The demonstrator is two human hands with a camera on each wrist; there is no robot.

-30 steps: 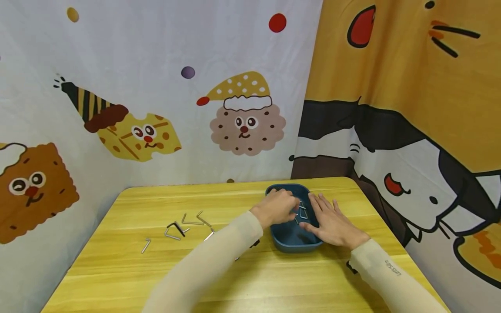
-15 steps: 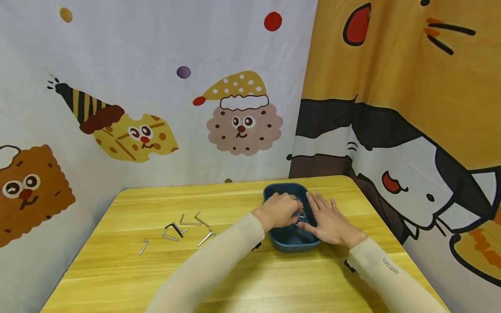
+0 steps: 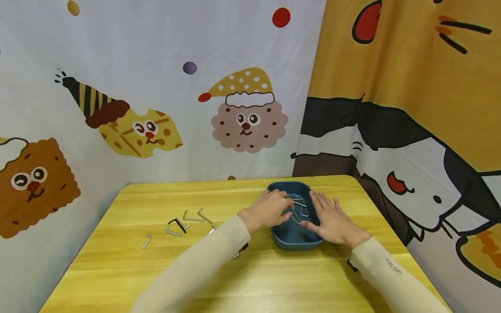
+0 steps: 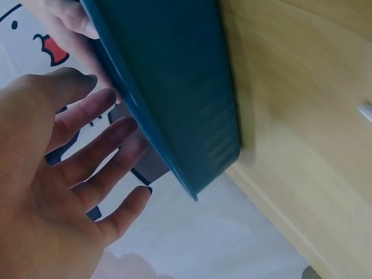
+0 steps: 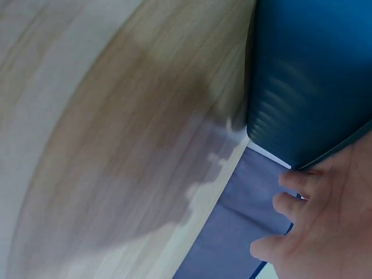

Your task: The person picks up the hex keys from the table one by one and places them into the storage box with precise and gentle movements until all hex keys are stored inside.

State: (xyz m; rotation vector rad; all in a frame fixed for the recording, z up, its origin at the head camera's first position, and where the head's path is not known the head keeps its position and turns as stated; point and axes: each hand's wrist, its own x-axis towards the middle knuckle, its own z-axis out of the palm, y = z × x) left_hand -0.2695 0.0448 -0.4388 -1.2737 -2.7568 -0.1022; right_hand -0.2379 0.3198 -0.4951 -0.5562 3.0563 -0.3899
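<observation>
A dark blue rectangular bin (image 3: pixel 297 246) stands on the table with several L-shaped hex keys (image 3: pixel 304 212) inside it. My left hand (image 3: pixel 270 210) is over the bin's left side, its fingertips near the keys. In the left wrist view, that hand's fingers (image 4: pixel 96 157) are spread and loosely bent beside the rim, with nothing between them. My right hand (image 3: pixel 334 221) rests along the bin's right rim, fingers straight and thumb reaching over the inside. The right wrist view shows its palm (image 5: pixel 331 221) against the bin's outer wall.
Several loose hex keys lie on the wooden table (image 3: pixel 117 278) left of the bin, including a black one (image 3: pixel 180 224) and a short silver one (image 3: pixel 146 241). My left sleeve (image 3: pixel 195 265) covers part of the table. Printed curtains (image 3: pixel 156 43) hang behind.
My left hand dips among the keys, then draws back to the left, so more of the hex keys in the bin show. The right hand stays on the rim.
</observation>
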